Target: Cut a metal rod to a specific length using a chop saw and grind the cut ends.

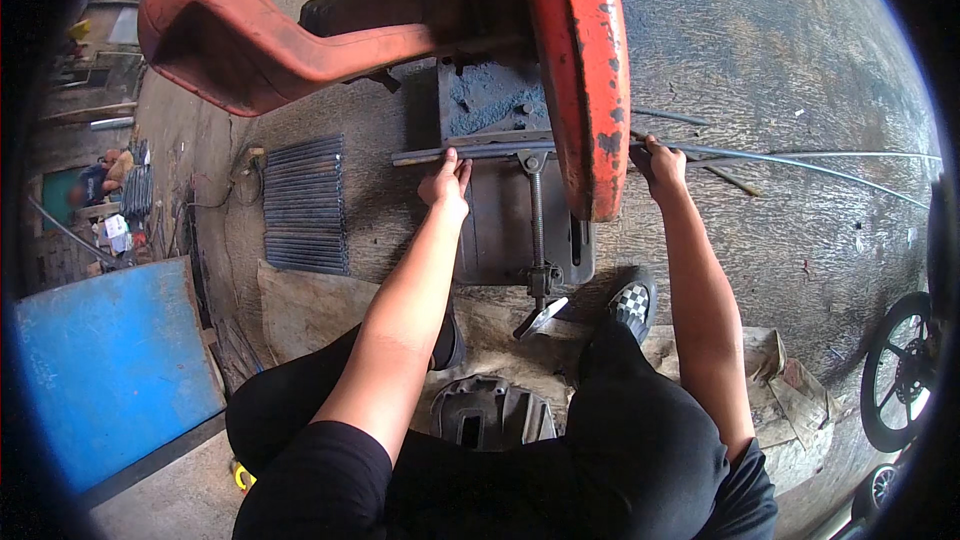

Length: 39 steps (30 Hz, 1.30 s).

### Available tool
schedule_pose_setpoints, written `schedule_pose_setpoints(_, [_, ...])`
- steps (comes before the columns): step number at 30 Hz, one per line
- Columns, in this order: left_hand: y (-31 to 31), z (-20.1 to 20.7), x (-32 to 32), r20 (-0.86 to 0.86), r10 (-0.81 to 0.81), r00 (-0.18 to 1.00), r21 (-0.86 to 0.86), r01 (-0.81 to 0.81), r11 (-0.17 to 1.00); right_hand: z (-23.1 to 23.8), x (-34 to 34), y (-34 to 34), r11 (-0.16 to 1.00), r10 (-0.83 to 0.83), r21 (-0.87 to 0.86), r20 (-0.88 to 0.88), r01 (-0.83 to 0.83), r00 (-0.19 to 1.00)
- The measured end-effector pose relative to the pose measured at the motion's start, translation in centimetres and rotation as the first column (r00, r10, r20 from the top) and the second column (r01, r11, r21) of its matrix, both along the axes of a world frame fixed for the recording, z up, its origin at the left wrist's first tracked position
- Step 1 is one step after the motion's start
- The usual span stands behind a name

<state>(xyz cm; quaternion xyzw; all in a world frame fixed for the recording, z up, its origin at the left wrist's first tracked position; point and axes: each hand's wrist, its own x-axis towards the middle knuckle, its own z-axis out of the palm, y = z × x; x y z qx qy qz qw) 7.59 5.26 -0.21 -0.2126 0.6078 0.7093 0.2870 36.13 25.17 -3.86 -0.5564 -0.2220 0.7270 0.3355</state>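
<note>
A chop saw with a worn red guard [590, 60] and a looped red handle [370, 44] stands in front of me. A long grey metal rod [495, 150] lies crosswise over its dark base [490, 230], against the clamp. My left hand [446, 184] pinches the rod near its left end, left of the clamp screw [536, 210]. Right of the guard, my right hand [662, 168] has its fingers closed round the rod, which runs on far to the right. Behind the guard, the rod's middle part is hidden.
Many cut rods [304, 202] lie in a neat row at left. Blue-grey filings [495, 98] cover the back of the base. A blue panel [120, 360] stands at lower left, a wheel [897, 372] at far right. Away at left is another person [92, 180].
</note>
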Motion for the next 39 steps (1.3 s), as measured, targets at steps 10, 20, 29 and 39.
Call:
schedule_pose_setpoints(10, [-0.1, -0.6, 0.0, -0.026, 0.004, 1.0, -0.037, -0.005, 0.999, 0.2, 0.1, 0.0, 0.996, -0.076, -0.06, -0.078, 0.072, 0.994])
schedule_pose_setpoints(20, [0.3, 1.3, 1.1, -0.084, -0.031, 0.996, -0.097, 0.023, 0.995, 0.6, 1.1, 0.5, 0.998, -0.037, -0.058, -0.068, 0.034, 0.997])
schedule_pose_setpoints(29, [0.5, 2.4, 1.6, -0.104, -0.067, 0.992, -0.144, 0.052, 0.988, 0.1, 1.1, 0.5, 0.999, -0.031, -0.031, -0.105, 0.028, 0.994])
schedule_pose_setpoints(39, [0.4, 1.7, 1.2, -0.049, -0.041, 0.998, -0.019, 0.04, 0.999, 0.4, 1.0, 0.4, 0.998, -0.027, -0.065, -0.121, 0.019, 0.992])
